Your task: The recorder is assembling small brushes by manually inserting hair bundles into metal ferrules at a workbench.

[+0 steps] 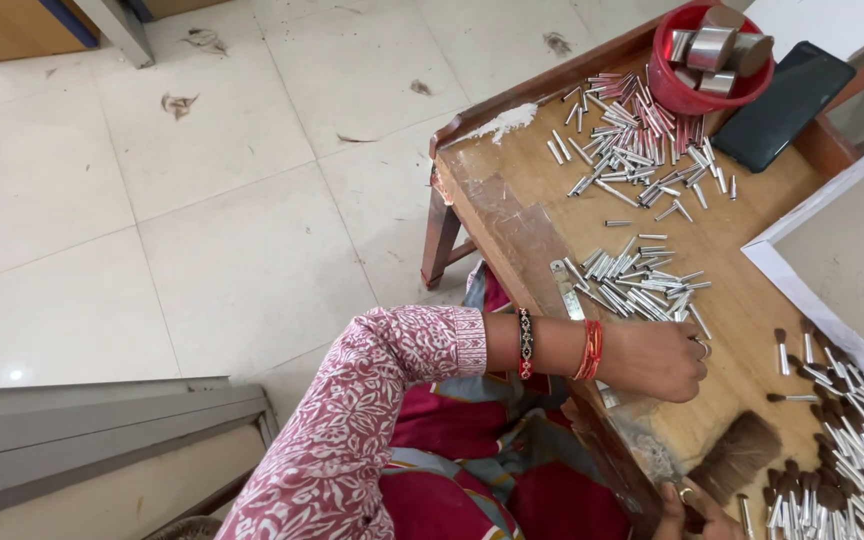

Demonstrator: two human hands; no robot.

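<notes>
My left hand (657,360), with red and black bangles at the wrist, rests on the wooden table (512,215). Its fingers are curled at the near edge of a heap of small silver metal tubes (637,280); whether a tube is between them is hidden. My right hand (694,510) shows only partly at the bottom edge, closed on a tuft of brown hair (737,455) that lies on the table. Right of it sits a pile of small brushes (852,440) with silver ferrules and brown tips.
A second heap of tubes (632,140) lies farther along, by a red bowl (667,85) of thick metal cylinders and a black phone (782,90). A white-edged board (822,310) borders the table's right. A metal strip (567,290) lies at the table edge. Hair scraps dot the tiled floor (202,200).
</notes>
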